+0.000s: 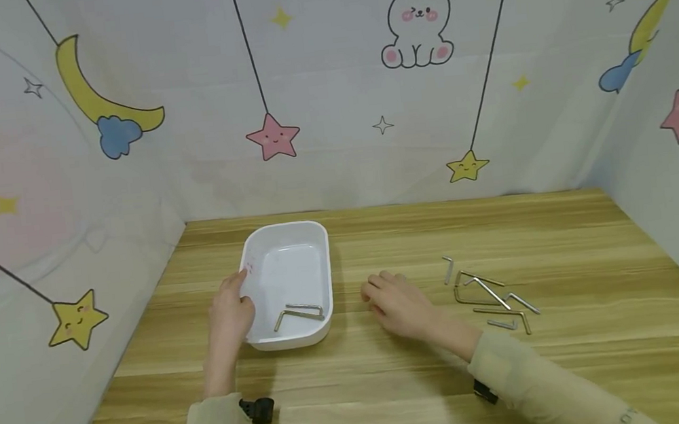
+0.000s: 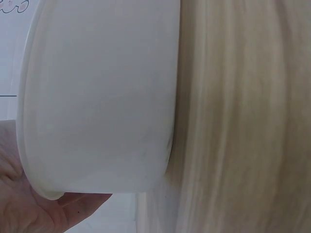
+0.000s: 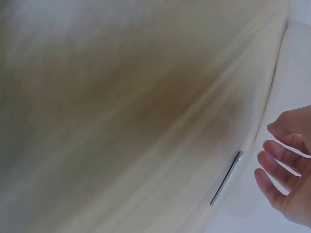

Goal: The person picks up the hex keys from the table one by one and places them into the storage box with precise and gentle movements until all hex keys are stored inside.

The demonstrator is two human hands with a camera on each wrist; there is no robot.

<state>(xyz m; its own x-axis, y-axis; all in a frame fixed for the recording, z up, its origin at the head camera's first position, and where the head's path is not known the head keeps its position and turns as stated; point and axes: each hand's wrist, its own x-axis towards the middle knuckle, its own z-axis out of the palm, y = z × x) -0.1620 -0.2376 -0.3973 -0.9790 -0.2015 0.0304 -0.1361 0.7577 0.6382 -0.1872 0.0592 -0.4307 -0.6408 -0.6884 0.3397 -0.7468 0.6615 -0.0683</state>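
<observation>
Wooden table, loose hex keys right of right grip

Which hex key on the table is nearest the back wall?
The leftmost one, a small silver key; the other keys on the table lie farther from that wall.

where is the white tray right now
In the head view, the white tray sits left of centre on the table, with the left hand at its left rim, two bent rods inside and the right hand to its right.
</observation>
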